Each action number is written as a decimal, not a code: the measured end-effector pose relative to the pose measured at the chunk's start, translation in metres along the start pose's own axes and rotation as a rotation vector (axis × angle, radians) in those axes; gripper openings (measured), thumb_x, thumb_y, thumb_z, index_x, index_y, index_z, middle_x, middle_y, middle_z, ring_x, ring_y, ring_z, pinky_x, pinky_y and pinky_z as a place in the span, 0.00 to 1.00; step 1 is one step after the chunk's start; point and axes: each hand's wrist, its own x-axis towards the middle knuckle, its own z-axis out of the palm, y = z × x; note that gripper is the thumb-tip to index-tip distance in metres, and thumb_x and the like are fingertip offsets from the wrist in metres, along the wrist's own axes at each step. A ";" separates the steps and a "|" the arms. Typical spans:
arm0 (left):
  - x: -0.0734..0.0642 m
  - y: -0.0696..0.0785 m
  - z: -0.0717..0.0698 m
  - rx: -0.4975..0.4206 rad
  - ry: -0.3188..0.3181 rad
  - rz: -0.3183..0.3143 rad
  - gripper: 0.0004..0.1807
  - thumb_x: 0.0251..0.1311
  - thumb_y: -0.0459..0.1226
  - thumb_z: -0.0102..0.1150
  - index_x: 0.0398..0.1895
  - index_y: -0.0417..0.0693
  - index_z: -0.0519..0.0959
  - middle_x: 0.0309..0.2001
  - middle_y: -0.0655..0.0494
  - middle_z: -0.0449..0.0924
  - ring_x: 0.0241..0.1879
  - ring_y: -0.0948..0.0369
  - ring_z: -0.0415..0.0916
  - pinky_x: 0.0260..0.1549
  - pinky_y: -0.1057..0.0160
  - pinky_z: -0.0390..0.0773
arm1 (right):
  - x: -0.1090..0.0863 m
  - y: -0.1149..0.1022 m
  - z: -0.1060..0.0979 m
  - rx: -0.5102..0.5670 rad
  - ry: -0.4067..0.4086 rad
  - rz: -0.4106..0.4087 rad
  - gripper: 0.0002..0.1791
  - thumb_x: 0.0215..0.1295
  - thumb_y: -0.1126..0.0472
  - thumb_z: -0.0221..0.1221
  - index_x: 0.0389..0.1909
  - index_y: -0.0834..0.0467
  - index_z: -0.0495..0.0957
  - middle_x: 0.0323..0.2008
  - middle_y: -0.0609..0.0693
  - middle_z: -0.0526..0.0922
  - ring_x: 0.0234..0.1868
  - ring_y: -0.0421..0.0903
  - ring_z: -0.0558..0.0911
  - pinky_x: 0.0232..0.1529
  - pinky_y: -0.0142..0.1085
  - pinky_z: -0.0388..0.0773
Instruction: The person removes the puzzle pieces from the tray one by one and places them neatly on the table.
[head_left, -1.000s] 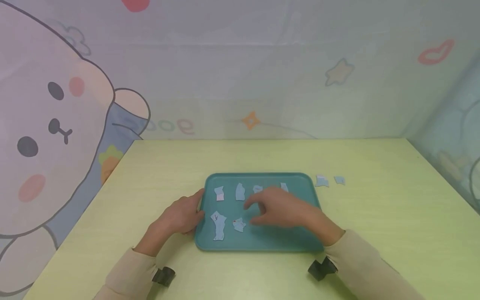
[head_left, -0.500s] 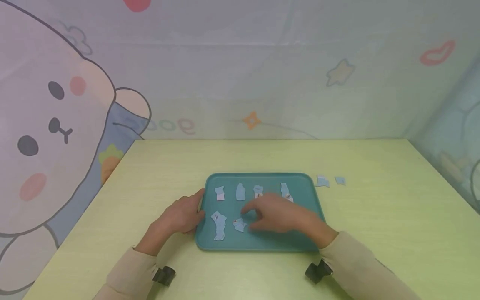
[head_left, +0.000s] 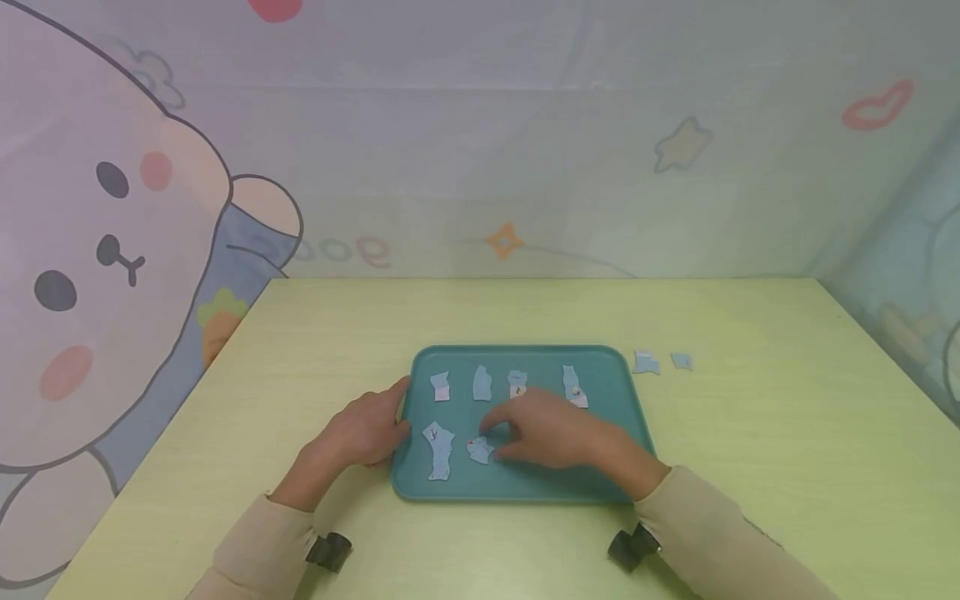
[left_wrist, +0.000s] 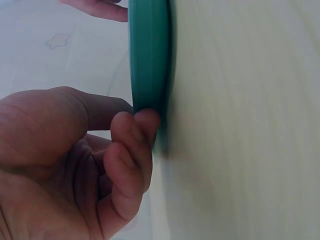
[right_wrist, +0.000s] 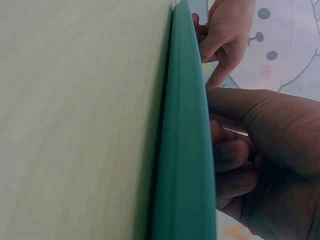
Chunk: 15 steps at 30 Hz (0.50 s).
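Here's the right hand point(head_left: 543, 429), low over the green tray point(head_left: 570, 492), thumb and forefinger apart beside the small crumpled-looking piece point(head_left: 478, 451) in the near row; whether they touch it, I can't tell. And the left hand point(head_left: 367, 429) has the tray's left edge clamped between thumb and fingers. The count: six jagged pale-blue pieces inside, two outside, so by that measure most are in. Far row, left to right: a pink-ended piece point(head_left: 441, 387), a plain rounded piece point(head_left: 482, 383), a marked piece point(head_left: 517, 381), a slim piece point(head_left: 574, 387); the long piece point(head_left: 439, 454) lies nearer, all separate, none visibly joined. Out on the tabletop point(head_left: 757, 433), just beyond the tray's right side, sit a notched piece point(head_left: 646, 362) and a smaller piece point(head_left: 682, 361), the raised rim between them and the rest. The right hand hides part of the tray floor, while a cartoon backdrop point(head_left: 465, 150) hangs behind everything.
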 end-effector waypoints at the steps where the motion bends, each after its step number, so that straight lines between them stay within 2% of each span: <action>1: 0.000 0.000 0.000 -0.001 -0.001 -0.001 0.38 0.75 0.33 0.49 0.84 0.33 0.50 0.19 0.52 0.76 0.14 0.62 0.72 0.19 0.65 0.68 | 0.000 0.000 0.000 0.001 0.000 0.002 0.17 0.68 0.58 0.69 0.56 0.55 0.87 0.27 0.41 0.78 0.26 0.37 0.67 0.37 0.34 0.71; 10: 0.001 0.002 0.000 0.010 0.000 -0.005 0.38 0.75 0.33 0.50 0.84 0.33 0.50 0.22 0.51 0.76 0.15 0.62 0.72 0.20 0.65 0.69 | 0.000 -0.003 0.001 -0.007 0.024 0.006 0.14 0.69 0.58 0.69 0.53 0.55 0.88 0.32 0.42 0.84 0.27 0.37 0.71 0.39 0.34 0.73; 15: 0.001 0.002 0.000 0.015 0.002 -0.002 0.38 0.75 0.33 0.50 0.83 0.33 0.51 0.22 0.52 0.76 0.15 0.62 0.72 0.20 0.65 0.69 | 0.000 -0.004 0.004 -0.001 0.028 0.044 0.14 0.68 0.57 0.69 0.52 0.54 0.88 0.32 0.42 0.83 0.28 0.39 0.73 0.39 0.35 0.74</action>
